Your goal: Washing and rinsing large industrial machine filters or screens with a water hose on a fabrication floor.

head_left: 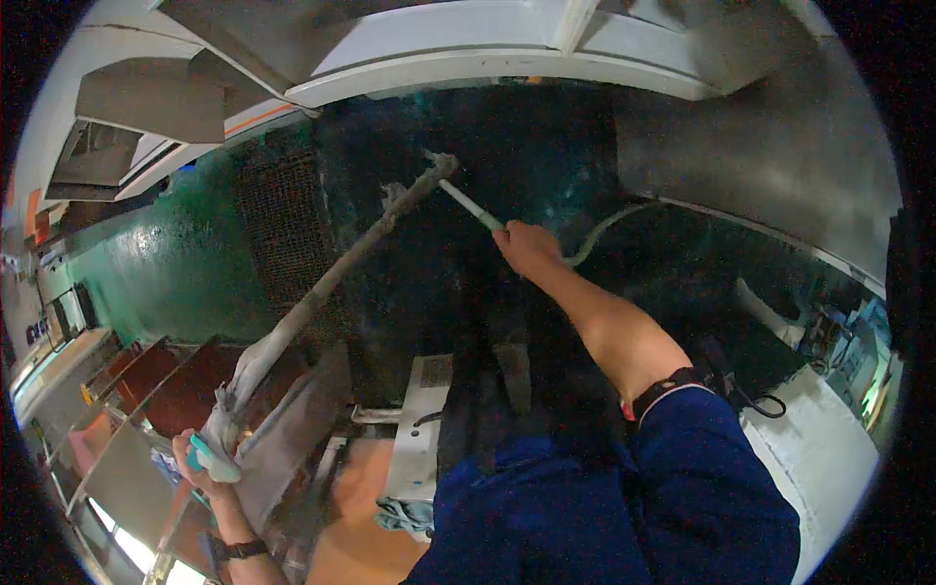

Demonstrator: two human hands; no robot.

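Observation:
My right hand (531,248) is closed round a pale green hose (600,234) whose white tube end (466,201) points away to the far left. That end is close to the far tip of a long grey cloth-wrapped pole or tube (336,273); whether they touch I cannot tell. The wrapped length slants down toward my left hand (200,468), at the lower left. Those fingers are closed on a small teal-and-white object (213,458), whose kind is unclear. Loose grey cloth (222,421) hangs right beside it.
Dark green floor (526,136) lies below, with a black grid mat (285,234) on the left. White-framed equipment (507,73) runs along the far side. A grey panel (751,146) stands at the right. Near me are a metal box (417,429) and a white cabinet (814,439).

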